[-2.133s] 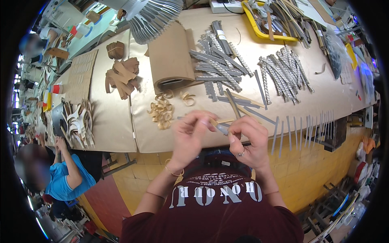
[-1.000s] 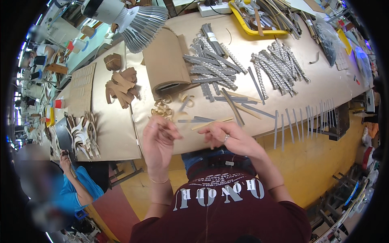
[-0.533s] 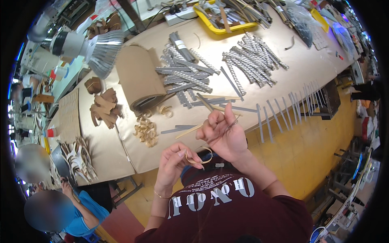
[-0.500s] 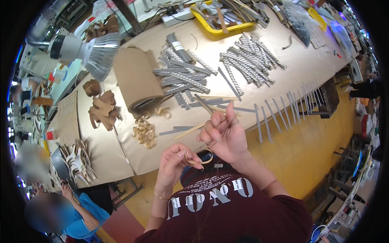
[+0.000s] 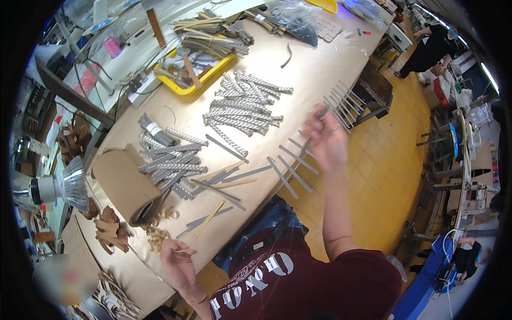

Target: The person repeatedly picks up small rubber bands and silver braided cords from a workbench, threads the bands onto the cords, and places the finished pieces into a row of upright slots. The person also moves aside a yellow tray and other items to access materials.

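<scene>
Grey strips [image 5: 282, 178] overhang the surface [image 5: 314, 66] near your right hand [image 5: 326, 140], too blurred to tell its grip. Your left hand [image 5: 178, 264], fingers bunched, contents unclear, is just beside curled tan strips [image 5: 156, 238]. Handling strips singly should keep neighbours undisturbed.

Wide head view — down over worktable [image 5: 325, 60]

The tabletop [image 5: 320, 58] has a smooth, light brown covering. On its far part there is a yellow tray [image 5: 184, 91]. Nearer lies a heap of silvery braided cords [image 5: 240, 112], and beside it a pile of grey strips and braided pieces [image 5: 169, 162]. Next to this pile is a brown curved sheet [image 5: 125, 178], with tan curls [image 5: 154, 234] close by. Along the near edge, thin grey strips [image 5: 282, 178] stick out.
</scene>
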`<control>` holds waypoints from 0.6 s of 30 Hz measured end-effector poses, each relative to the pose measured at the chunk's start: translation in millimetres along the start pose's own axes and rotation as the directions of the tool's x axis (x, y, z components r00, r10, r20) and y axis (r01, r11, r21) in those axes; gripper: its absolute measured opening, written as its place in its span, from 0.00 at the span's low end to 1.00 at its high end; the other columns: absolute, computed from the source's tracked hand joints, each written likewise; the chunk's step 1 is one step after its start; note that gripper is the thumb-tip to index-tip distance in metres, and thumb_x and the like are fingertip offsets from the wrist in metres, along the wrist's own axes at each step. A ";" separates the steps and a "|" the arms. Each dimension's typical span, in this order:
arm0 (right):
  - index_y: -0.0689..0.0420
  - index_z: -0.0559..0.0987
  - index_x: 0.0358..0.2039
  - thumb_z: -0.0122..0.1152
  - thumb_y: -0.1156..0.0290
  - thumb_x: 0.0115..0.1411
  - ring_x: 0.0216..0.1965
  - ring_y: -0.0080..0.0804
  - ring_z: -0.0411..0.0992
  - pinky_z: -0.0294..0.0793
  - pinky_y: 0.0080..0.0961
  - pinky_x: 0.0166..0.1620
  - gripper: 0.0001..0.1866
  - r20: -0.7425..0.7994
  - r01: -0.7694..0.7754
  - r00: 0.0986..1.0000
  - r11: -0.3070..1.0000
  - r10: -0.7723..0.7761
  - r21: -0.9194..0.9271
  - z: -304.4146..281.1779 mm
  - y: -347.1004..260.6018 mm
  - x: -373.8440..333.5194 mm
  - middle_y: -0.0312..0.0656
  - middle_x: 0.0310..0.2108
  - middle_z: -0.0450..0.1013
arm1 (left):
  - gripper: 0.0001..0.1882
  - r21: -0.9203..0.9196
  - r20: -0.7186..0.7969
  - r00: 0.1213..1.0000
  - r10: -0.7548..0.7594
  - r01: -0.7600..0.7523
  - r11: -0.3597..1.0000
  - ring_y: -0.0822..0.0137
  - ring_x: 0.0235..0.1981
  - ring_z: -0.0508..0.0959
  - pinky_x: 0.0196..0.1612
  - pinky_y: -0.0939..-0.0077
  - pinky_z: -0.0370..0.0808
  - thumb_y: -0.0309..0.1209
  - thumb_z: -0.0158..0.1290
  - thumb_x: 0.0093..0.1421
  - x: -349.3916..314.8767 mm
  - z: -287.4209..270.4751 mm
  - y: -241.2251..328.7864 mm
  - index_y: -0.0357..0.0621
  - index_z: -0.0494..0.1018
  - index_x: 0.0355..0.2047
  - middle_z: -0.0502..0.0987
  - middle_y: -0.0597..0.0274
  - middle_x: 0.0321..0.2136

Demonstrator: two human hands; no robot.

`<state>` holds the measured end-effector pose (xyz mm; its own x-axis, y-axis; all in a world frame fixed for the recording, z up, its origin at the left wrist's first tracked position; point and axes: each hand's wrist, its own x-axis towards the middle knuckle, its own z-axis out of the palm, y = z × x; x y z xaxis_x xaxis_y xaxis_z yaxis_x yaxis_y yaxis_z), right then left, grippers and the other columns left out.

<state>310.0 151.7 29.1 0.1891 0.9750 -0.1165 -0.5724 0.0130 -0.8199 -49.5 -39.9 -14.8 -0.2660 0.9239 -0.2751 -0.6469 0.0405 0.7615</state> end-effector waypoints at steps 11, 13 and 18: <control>0.56 0.81 0.41 0.62 0.66 0.59 0.29 0.27 0.74 0.73 0.28 0.37 0.11 -0.179 -0.045 0.876 0.294 -0.448 -0.955 -136.8 5.4 82.8 0.36 0.27 0.77 | 0.12 0.638 -0.250 0.863 0.438 -0.193 0.745 0.66 0.34 0.80 0.44 0.71 0.80 0.31 0.40 0.71 27.1 -23.3 15.9 0.38 0.69 0.32 0.77 0.58 0.34; 0.54 0.82 0.39 0.64 0.65 0.58 0.31 0.32 0.76 0.74 0.32 0.39 0.11 -0.205 -0.098 0.858 0.242 -0.471 -0.965 -137.0 9.2 89.6 0.37 0.29 0.79 | 0.13 0.688 -0.220 0.868 0.446 -0.186 0.701 0.65 0.35 0.80 0.44 0.71 0.80 0.31 0.40 0.71 26.8 -21.2 12.5 0.37 0.69 0.32 0.77 0.58 0.34; 0.51 0.83 0.37 0.66 0.61 0.55 0.35 0.37 0.79 0.75 0.35 0.41 0.12 -0.294 -0.269 0.845 0.121 -0.447 -0.956 -133.6 7.0 101.1 0.37 0.31 0.81 | 0.14 0.753 -0.202 0.870 0.450 -0.156 0.640 0.64 0.36 0.81 0.45 0.71 0.80 0.30 0.39 0.72 25.8 -17.4 5.9 0.35 0.70 0.33 0.76 0.57 0.34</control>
<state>431.7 220.8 -63.3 0.6502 0.7528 0.1029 0.6426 -0.4725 -0.6032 -72.6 -22.4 -27.6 -0.6669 0.7450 -0.0155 0.1656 0.1685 0.9717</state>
